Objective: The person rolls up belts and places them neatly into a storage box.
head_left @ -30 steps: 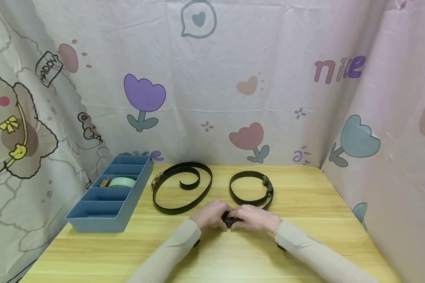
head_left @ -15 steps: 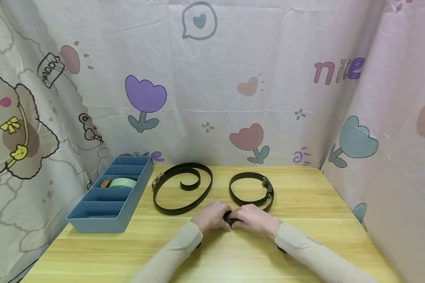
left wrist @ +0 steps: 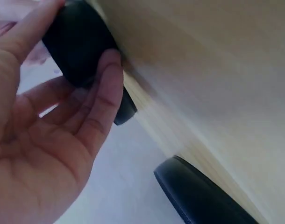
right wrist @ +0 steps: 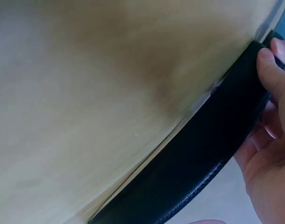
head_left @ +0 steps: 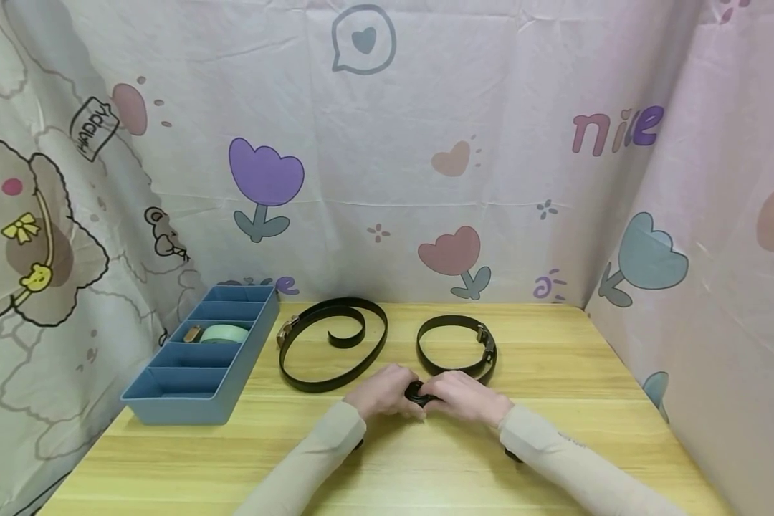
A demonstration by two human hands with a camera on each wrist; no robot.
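Note:
Both hands meet at the table's middle around a small coil of black belt (head_left: pixel 416 393). My left hand (head_left: pixel 385 392) pinches the coil's left side; in the left wrist view, thumb and fingers of the left hand (left wrist: pixel 63 126) curl about the rolled strap (left wrist: pixel 79 42). From the right, my right hand (head_left: pixel 466 398) grips it; in the right wrist view a long black strap (right wrist: pixel 198 154) runs to the fingers of the right hand (right wrist: pixel 273 112). Behind the right hand lies a loop of black belt with a buckle (head_left: pixel 488 341), its strap leading toward that hand. Part of the coil is hidden by fingers.
Another black belt (head_left: pixel 332 385) with a metal buckle (head_left: pixel 285 330) lies loosely coiled at the back left. Left of it stands a blue divided tray (head_left: pixel 232 387) holding a pale green roll (head_left: pixel 224 333) and a small brown item (head_left: pixel 193 335). A printed curtain (head_left: pixel 387 172) encloses the table.
The coil turns slightly between the hands and the fingers shift on it. The strap beside the right hand has drawn in a little. The tray and left belt stay put.

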